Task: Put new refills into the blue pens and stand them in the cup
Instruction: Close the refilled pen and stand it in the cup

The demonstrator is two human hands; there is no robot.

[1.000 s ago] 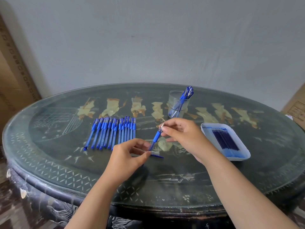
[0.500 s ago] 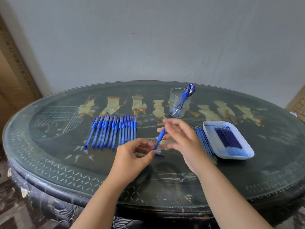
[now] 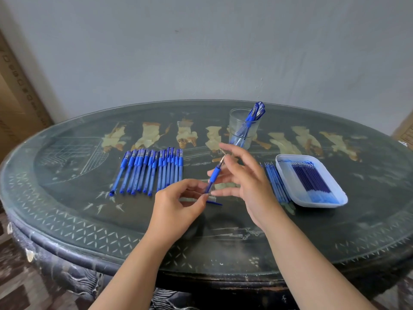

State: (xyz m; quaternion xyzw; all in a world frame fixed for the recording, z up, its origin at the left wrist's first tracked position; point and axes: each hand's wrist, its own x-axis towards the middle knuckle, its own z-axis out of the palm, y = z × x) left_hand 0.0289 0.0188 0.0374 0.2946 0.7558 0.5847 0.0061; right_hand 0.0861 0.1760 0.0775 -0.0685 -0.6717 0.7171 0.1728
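**Since only a few pens [image 3: 248, 123] stand in the cup [image 3: 236, 121], lots left to do**

I've got the left hand [image 3: 178, 204] pinching the bottom end of one pen [image 3: 215, 174], tip up, above the table [image 3: 89, 220]. The right hand [image 3: 248, 186] is spread beside it, gripping nothing. Row of pens [image 3: 149, 171] at left looks undone imo, w/ refills [image 3: 310, 180] waiting in the tray [image 3: 283, 162].

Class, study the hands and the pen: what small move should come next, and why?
Probably the right hand should pick up the cap lying under the hands and push it onto the pen: the left hand pinches the pen's lower end, its tip is bare, and the finished pens in the cup are capped.
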